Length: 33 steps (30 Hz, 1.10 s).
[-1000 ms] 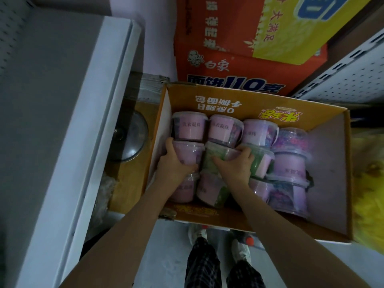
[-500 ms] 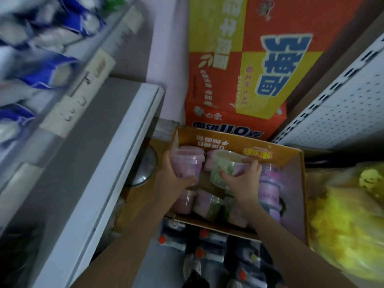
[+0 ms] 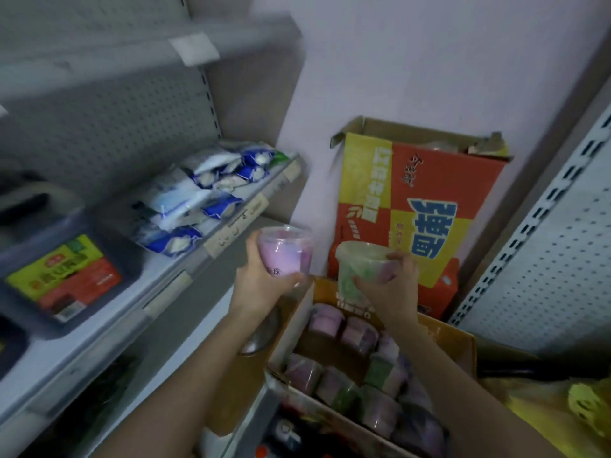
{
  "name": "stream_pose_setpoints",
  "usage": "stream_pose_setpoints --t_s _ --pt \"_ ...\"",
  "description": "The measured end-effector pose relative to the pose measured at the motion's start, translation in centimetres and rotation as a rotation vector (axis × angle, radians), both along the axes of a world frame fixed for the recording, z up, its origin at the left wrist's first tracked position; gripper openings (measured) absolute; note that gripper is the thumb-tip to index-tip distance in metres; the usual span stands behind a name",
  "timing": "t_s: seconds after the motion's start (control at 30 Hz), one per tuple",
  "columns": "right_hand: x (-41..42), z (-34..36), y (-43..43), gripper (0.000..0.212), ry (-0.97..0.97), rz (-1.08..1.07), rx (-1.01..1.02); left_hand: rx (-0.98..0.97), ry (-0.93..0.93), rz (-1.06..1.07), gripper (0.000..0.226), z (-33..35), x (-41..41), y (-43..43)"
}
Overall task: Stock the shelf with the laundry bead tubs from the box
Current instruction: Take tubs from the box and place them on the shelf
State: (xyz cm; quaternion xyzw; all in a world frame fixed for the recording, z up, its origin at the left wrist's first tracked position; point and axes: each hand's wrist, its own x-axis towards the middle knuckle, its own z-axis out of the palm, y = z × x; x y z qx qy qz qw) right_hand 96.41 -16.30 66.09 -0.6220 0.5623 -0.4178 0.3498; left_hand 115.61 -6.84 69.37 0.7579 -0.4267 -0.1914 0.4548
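Observation:
My left hand [image 3: 261,282] grips a pink laundry bead tub [image 3: 286,254], held upright in the air just right of the grey shelf [image 3: 109,312]. My right hand [image 3: 386,285] grips a green and purple tub [image 3: 362,267] beside it, above the far end of the open cardboard box [image 3: 456,342]. Several more pink and green tubs [image 3: 360,375] lie in the box below my forearms.
Blue and white bags [image 3: 198,200] and a dark tray with a green-red label [image 3: 66,276] fill the shelf on the left. A tall red-yellow carton [image 3: 420,206] stands against the wall. White pegboard shelving [image 3: 542,259] rises on the right; yellow bag [image 3: 562,411] below it.
Both hands have lifted their tubs up out of the box and toward the left shelf. The view has tilted upward from the box to the shelves.

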Motion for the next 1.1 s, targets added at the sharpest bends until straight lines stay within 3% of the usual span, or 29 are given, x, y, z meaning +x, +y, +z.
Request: stream_pose_setpoints --t_s 0.13,0.33,0.8,1.1 --pt "0.2 4.1 0.9 0.066 -0.036 0.079 -0.128 -0.072 -0.067 0.063 0.103 4.3 0.3 2.4" --pt "1.3 10.0 1.6 0.067 -0.108 0.157 -0.261 -0.191 -0.171 0.174 0.103 9.9 0.9 6.3" --pt "9.8 21.3 3.9 0.065 -0.33 0.429 -0.418 -0.359 -0.346 0.439 0.103 21.2 4.6 13.5" --pt "17.4 26.6 3.6 0.067 -0.41 0.609 -0.435 -0.446 -0.504 0.5 0.107 26.4 9.2 12.7"
